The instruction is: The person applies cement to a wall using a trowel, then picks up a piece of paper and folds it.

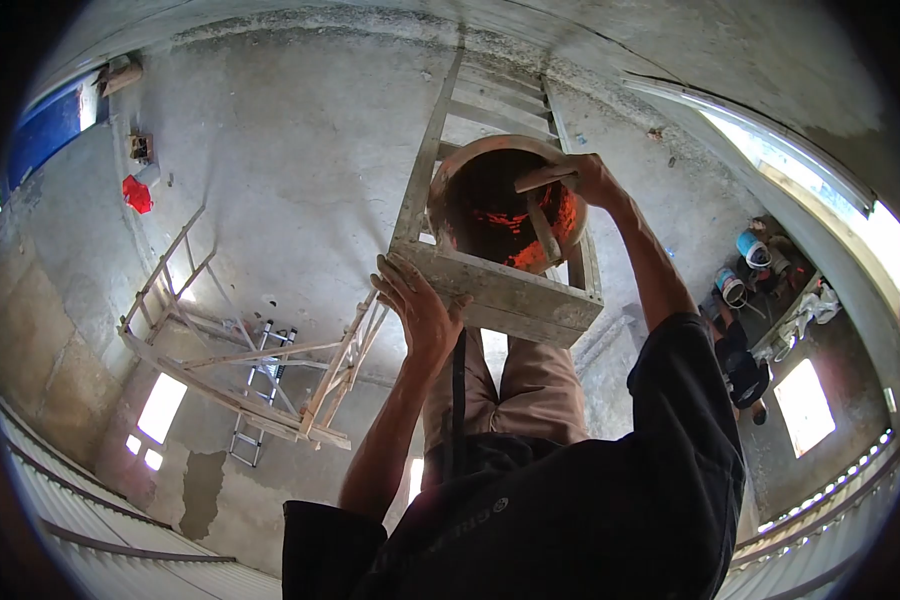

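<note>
A bucket [500, 143] with orange-red streaks on its dark inside stands at the top of a wooden stepladder [500, 290]. My right hand [592, 180] is at the bucket's right rim, closed around the pale handle of a hand tool [540, 180]. Its working end is hard to make out. A second stick-like piece [543, 232] leans inside the bucket against the near rim. My left hand [417, 305] grips the left corner of the ladder's top board, its fingers over the end and its thumb at the front. The bucket's contents are mostly in shadow.
Wooden scaffolding [240, 400] and a metal ladder [260, 390] stand at the left. A red object [137, 194] lies near the left wall. To the right, a person [740, 365] is beside two buckets [753, 250]. Below lies a grey concrete floor [290, 150].
</note>
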`<act>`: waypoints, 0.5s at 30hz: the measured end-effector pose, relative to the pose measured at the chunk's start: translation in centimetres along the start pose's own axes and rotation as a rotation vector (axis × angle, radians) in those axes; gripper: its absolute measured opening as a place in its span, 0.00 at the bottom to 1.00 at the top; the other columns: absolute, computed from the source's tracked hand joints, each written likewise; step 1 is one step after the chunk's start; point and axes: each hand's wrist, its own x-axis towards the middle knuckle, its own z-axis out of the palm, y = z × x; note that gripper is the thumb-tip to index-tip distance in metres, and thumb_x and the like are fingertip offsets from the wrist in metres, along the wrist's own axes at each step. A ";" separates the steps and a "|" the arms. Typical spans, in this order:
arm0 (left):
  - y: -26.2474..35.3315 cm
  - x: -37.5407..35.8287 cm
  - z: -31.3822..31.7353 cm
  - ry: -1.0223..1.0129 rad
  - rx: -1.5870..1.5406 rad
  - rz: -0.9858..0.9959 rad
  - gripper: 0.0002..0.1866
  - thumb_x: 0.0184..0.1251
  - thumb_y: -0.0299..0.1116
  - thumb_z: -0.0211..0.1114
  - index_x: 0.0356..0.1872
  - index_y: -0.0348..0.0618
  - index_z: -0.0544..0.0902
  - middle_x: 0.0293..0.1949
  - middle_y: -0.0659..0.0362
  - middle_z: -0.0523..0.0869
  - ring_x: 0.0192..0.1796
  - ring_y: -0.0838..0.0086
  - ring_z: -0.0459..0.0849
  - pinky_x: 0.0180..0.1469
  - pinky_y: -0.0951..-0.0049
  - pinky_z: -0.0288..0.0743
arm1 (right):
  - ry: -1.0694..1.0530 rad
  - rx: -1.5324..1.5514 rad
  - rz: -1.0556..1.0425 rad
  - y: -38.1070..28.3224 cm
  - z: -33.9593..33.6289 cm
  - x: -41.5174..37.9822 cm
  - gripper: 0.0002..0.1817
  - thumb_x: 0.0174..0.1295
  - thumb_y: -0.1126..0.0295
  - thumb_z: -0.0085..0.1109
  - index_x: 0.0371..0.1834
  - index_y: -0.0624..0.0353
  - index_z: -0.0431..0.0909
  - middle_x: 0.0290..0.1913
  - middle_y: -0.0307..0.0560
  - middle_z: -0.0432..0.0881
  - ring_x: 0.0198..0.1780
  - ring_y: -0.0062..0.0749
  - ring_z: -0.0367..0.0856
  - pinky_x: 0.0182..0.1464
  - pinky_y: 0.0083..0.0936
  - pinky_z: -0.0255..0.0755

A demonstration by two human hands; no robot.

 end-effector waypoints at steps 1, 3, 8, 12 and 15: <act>0.1 -0.1 -0.1 -0.019 -0.008 -0.012 0.65 0.45 0.44 0.75 0.67 0.27 0.30 0.67 0.28 0.32 0.67 0.26 0.34 0.64 0.29 0.37 | -0.052 -0.030 -0.062 0.2 0.6 0.5 0.17 0.48 0.80 0.58 0.42 0.55 0.83 0.35 0.55 0.83 0.37 0.47 0.83 0.40 0.32 0.75; -0.1 -0.1 0.0 -0.019 0.010 -0.008 0.65 0.45 0.44 0.75 0.67 0.28 0.30 0.67 0.28 0.31 0.67 0.26 0.34 0.64 0.29 0.37 | -0.099 -0.058 -0.110 0.4 1.5 0.9 0.16 0.47 0.80 0.58 0.41 0.55 0.83 0.35 0.54 0.83 0.37 0.46 0.83 0.40 0.32 0.76; 0.1 -0.1 0.0 -0.031 0.013 -0.039 0.65 0.44 0.43 0.75 0.67 0.28 0.30 0.67 0.28 0.31 0.67 0.26 0.33 0.64 0.29 0.38 | -0.190 -0.001 -0.159 1.6 3.3 1.5 0.14 0.46 0.81 0.57 0.38 0.56 0.84 0.35 0.53 0.84 0.37 0.45 0.83 0.42 0.32 0.76; 0.1 0.0 -0.1 -0.034 0.018 -0.049 0.65 0.44 0.42 0.76 0.67 0.28 0.30 0.67 0.28 0.32 0.67 0.26 0.34 0.64 0.29 0.38 | -0.292 -0.099 -0.151 0.7 4.1 1.7 0.16 0.44 0.82 0.57 0.36 0.54 0.85 0.35 0.52 0.84 0.38 0.44 0.83 0.42 0.33 0.76; -0.3 -0.1 0.5 -0.030 0.040 -0.033 0.65 0.44 0.42 0.75 0.67 0.28 0.30 0.67 0.29 0.32 0.67 0.26 0.34 0.64 0.30 0.39 | -0.333 -0.093 -0.155 0.8 4.1 1.8 0.16 0.44 0.82 0.57 0.36 0.53 0.85 0.34 0.51 0.84 0.39 0.44 0.82 0.43 0.34 0.75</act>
